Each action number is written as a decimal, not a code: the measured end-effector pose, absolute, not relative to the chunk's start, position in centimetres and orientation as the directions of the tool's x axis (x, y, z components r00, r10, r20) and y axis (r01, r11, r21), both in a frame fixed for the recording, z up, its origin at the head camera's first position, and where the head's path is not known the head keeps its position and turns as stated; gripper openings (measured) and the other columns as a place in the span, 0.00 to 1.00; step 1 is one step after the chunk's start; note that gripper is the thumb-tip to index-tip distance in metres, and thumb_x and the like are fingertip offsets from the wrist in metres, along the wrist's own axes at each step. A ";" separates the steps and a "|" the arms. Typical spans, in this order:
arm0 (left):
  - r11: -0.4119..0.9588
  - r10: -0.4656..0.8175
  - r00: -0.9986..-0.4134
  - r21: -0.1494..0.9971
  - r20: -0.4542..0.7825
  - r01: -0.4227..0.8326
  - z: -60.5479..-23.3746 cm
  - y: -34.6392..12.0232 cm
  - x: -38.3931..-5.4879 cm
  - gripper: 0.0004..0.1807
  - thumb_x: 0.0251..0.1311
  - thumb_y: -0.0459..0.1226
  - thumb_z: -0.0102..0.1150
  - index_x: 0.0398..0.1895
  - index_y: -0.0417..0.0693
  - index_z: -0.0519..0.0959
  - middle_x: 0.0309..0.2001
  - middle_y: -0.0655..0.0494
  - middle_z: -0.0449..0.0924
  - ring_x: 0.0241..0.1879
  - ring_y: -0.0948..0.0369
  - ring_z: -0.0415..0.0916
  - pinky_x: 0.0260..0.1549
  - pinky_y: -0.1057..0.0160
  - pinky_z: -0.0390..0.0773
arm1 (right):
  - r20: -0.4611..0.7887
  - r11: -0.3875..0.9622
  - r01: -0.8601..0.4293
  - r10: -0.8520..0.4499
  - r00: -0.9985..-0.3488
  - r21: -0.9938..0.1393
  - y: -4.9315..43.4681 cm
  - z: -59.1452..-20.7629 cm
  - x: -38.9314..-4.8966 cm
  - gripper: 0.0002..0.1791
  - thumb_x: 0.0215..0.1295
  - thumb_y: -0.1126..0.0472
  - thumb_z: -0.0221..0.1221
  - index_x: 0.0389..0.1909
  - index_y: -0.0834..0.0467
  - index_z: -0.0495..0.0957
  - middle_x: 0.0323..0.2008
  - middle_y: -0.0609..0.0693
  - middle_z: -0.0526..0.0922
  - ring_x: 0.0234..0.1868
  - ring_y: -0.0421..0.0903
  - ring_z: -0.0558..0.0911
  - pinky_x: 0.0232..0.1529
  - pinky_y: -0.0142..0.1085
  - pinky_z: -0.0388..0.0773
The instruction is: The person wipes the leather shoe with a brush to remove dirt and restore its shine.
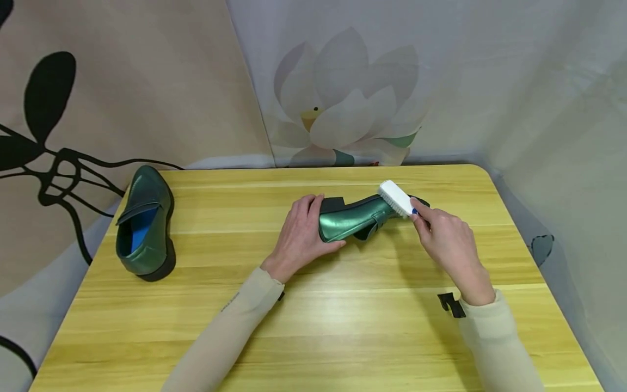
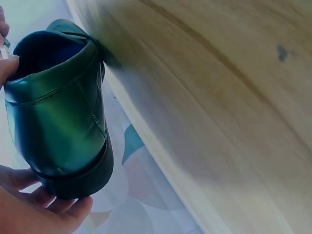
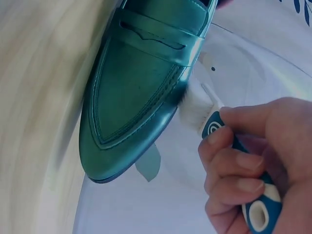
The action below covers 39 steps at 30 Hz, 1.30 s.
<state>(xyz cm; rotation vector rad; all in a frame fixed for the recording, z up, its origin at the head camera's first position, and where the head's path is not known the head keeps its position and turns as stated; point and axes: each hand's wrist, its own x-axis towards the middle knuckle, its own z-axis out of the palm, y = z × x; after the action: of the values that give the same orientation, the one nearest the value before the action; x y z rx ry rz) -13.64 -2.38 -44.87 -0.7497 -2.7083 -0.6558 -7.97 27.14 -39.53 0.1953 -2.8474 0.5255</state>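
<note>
A shiny green loafer [image 1: 350, 220] lies on its side above the wooden table, sole turned away and toe to the right. My left hand [image 1: 306, 228] grips it at the heel; in the left wrist view the fingers curl under the dark heel block [image 2: 78, 183] and the thumb is near the opening. My right hand [image 1: 448, 239] holds a white brush [image 1: 395, 198] by its handle, blue and white in the right wrist view. There the bristles [image 3: 192, 105] touch the side of the loafer's front, below the strap [image 3: 156, 39].
The matching green loafer [image 1: 147, 223], with a blue insole, stands upright at the table's left edge. A wooden table [image 1: 323, 332] spans the view, with a curtain [image 1: 196, 81] printed with flowers behind it. A small black strap piece [image 1: 452, 305] sits at the right wrist.
</note>
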 end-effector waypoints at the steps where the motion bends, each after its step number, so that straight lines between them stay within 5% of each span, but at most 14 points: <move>1: 0.767 0.420 -0.838 0.357 0.349 0.533 -44.8 -2.4 -13.6 0.61 0.42 0.62 0.80 0.73 0.35 0.66 0.65 0.38 0.69 0.63 0.44 0.69 0.63 0.47 0.72 | 0.255 0.926 -0.172 -0.087 -0.963 -0.335 27.1 -39.5 -8.0 0.22 0.76 0.60 0.60 0.68 0.58 0.78 0.24 0.56 0.80 0.16 0.47 0.64 0.15 0.39 0.57; 10: 0.769 0.410 -0.845 0.367 0.344 0.523 -44.9 -2.4 -13.5 0.61 0.42 0.62 0.81 0.73 0.35 0.66 0.65 0.38 0.69 0.63 0.43 0.68 0.64 0.47 0.71 | 0.228 0.919 -0.253 -0.189 -0.955 -0.301 25.2 -39.5 -8.5 0.23 0.77 0.59 0.59 0.69 0.59 0.77 0.27 0.57 0.81 0.17 0.47 0.66 0.15 0.38 0.61; 23: 0.769 0.409 -0.843 0.365 0.349 0.524 -45.2 -2.9 -13.7 0.61 0.41 0.63 0.80 0.73 0.35 0.66 0.65 0.38 0.69 0.62 0.43 0.69 0.63 0.47 0.72 | 0.229 0.916 -0.129 -0.042 -0.972 -0.379 28.2 -39.9 -7.6 0.22 0.77 0.60 0.59 0.68 0.59 0.77 0.19 0.52 0.73 0.15 0.46 0.62 0.16 0.39 0.57; 32: 0.766 0.414 -0.838 0.361 0.356 0.532 -45.2 -2.6 -13.6 0.61 0.41 0.63 0.81 0.72 0.34 0.67 0.64 0.37 0.70 0.62 0.43 0.69 0.62 0.47 0.73 | 0.233 0.907 -0.186 -0.101 -0.967 -0.378 26.4 -40.0 -8.0 0.23 0.77 0.59 0.59 0.70 0.59 0.76 0.32 0.61 0.85 0.15 0.46 0.63 0.16 0.39 0.58; 39: 0.774 0.410 -0.858 0.380 0.310 0.507 -45.2 -2.7 -13.7 0.61 0.43 0.64 0.79 0.73 0.35 0.66 0.65 0.38 0.68 0.63 0.44 0.69 0.64 0.47 0.71 | 0.236 0.901 -0.113 -0.012 -0.972 -0.419 28.3 -40.4 -7.8 0.22 0.79 0.57 0.57 0.69 0.60 0.77 0.23 0.56 0.79 0.16 0.46 0.64 0.17 0.40 0.58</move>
<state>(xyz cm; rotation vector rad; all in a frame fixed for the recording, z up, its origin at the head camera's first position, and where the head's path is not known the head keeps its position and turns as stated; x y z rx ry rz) -13.69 -2.74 -45.16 -0.7219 -2.7574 -0.6791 -7.75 28.29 -40.40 0.0953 -2.8378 0.6454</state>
